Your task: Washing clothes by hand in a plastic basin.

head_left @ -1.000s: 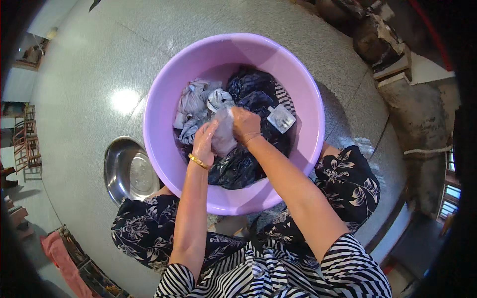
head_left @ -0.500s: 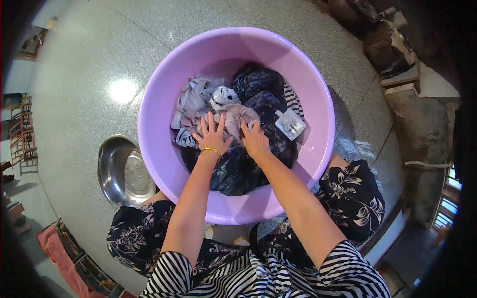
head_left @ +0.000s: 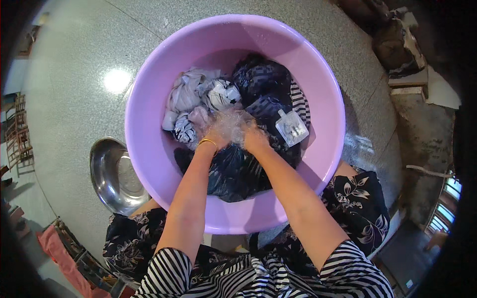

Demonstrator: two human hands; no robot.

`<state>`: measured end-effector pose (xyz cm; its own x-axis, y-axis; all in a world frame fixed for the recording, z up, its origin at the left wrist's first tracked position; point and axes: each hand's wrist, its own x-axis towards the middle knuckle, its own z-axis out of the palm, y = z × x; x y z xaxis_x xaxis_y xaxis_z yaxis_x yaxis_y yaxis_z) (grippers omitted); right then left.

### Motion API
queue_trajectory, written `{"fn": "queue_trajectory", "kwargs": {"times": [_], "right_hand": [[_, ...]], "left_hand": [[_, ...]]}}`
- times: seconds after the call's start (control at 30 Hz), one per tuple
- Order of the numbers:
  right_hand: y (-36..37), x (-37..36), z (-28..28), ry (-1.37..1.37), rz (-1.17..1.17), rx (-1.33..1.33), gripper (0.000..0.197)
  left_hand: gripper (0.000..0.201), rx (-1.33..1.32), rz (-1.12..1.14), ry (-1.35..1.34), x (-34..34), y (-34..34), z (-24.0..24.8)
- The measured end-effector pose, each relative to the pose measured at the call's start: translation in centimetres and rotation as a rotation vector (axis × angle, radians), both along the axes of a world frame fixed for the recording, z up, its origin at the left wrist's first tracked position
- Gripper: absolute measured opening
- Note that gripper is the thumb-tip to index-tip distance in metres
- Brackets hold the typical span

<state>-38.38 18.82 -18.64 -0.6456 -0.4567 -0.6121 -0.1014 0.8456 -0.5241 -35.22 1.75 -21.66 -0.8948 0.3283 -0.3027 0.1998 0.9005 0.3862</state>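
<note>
A big pink-purple basin (head_left: 136,124) stands in front of me with wet clothes in it. My left hand (head_left: 216,137), a gold bangle at its wrist, and my right hand (head_left: 254,137) push down into the middle of the laundry. Splashing water and cloth hide the fingers of both. Around them lie dark patterned clothes (head_left: 236,174), a pale grey garment (head_left: 191,90), a white-and-black cloth (head_left: 221,94) and a striped cloth (head_left: 299,103). To the right of my right hand, a translucent white plastic piece with a short handle (head_left: 291,127) rests on the dark clothes.
An oval steel bowl (head_left: 110,171) sits on the speckled floor (head_left: 79,114), left of the basin. My knees in dark floral cloth flank the basin's near side. Wooden chairs (head_left: 19,131) and a pink cloth (head_left: 64,260) are at the left; bulky objects line the right.
My hands have gone from lying spread on the clothes to pressing down into them, and water splashes up. The basin appears larger and closer in view.
</note>
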Motion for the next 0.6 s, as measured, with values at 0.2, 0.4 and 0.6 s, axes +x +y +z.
{"fn": "queue_trajectory", "kwargs": {"times": [0.2,0.4,0.6], "right_hand": [[-0.3,-1.3,1.6,-0.025,-0.264,-0.022,0.035],[-3.8,1.4,9.5,-0.098,-0.703,-0.645,0.025],[-5.2,6.2,23.1,-0.318,-0.761,-1.052,0.021]], "left_hand": [[0.054,0.86,0.982,-0.292,1.5,-0.3,3.9],[0.058,1.478,1.74,-0.25,4.2,1.2,9.7],[0.068,2.019,1.443,-0.387,4.4,1.9,15.8]]}}
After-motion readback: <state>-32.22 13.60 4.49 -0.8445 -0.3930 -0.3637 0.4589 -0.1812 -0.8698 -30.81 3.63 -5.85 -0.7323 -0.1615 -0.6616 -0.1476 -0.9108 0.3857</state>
